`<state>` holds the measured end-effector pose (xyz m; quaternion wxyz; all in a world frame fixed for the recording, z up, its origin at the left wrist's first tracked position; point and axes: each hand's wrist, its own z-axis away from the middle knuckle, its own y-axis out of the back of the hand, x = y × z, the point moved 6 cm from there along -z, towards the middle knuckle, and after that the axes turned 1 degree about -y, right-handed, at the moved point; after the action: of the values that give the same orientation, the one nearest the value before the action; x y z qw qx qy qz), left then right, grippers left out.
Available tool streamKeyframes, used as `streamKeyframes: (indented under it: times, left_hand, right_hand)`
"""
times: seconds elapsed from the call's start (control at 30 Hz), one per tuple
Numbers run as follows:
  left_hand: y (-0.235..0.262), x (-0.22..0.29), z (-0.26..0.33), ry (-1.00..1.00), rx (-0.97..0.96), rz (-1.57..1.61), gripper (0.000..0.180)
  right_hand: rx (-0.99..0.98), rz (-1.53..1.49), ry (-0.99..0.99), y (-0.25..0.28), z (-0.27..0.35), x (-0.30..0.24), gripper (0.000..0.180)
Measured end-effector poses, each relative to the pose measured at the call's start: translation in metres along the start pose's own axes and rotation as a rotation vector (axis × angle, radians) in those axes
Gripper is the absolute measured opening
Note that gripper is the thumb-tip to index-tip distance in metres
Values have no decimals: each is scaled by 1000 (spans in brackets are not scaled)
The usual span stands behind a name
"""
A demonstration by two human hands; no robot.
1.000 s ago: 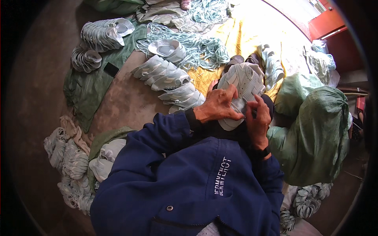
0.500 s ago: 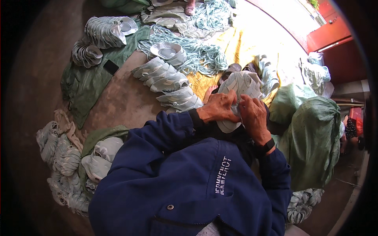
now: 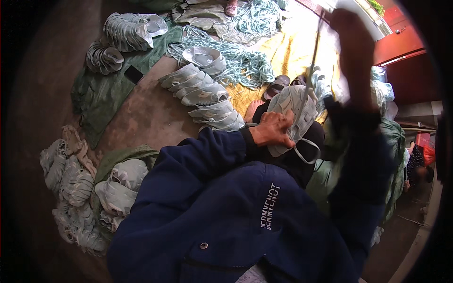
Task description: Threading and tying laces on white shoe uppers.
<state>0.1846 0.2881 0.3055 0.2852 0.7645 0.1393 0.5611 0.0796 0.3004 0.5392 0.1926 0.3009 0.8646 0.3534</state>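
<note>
A pale grey-white shoe upper (image 3: 298, 109) rests over the person's dark-trousered leg (image 3: 310, 140), its toe pointing away from the body. The left hand (image 3: 272, 128) is clamped on its near left edge, thumb and fingers spread across the side. A pale lace (image 3: 314, 54) runs taut from the upper's right edge up to the right hand (image 3: 353, 40), and a loop of the same pale colour hangs past the near right edge, over the leg. The right hand is raised well apart from the left, near the top of the view; it is dark and blurred, its fingertips closed on the lace.

Beyond the toe, dark footwear (image 3: 277, 86) stands on a yellow sheet (image 3: 241, 97), and a bare foot (image 3: 254, 110) lies just left of the upper. Left of that, a row of nested uppers (image 3: 196, 89) borders a wide band of brown floor (image 3: 141, 112), which separates it from a green cloth (image 3: 101, 96). A flat black object (image 3: 134, 74) lies by that cloth's right edge. A tangle of pale cords (image 3: 250, 68) spreads behind the row. To the right, a green sack (image 3: 395, 134), partly hidden by the raised sleeve, closes in that side; the red door (image 3: 403, 40) stands farther out, near the rim.
</note>
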Motion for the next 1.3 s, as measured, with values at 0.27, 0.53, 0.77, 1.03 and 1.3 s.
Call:
streamKeyframes:
  times: [0.27,0.53,0.77,1.03,1.3]
  left_hand:
    - [7,9,-2,17,26,-136,63]
    - [6,19,-5,-55,-18,43,51]
    - [35,37,-31,-31,-76,929,26]
    - [68,59,-40,396,-195,1229,22]
    - [130,-7,-75,471,19,570,27]
  right_hand:
    - [-55,206,147,48,-68,14,14]
    - [-110,176,113,52,-58,19,16]
    - [188,157,262,104,-3,10,18]
    - [-438,-525,-338,-13,196,19,19]
    - [-44,-1828,-849,59,170,129,28]
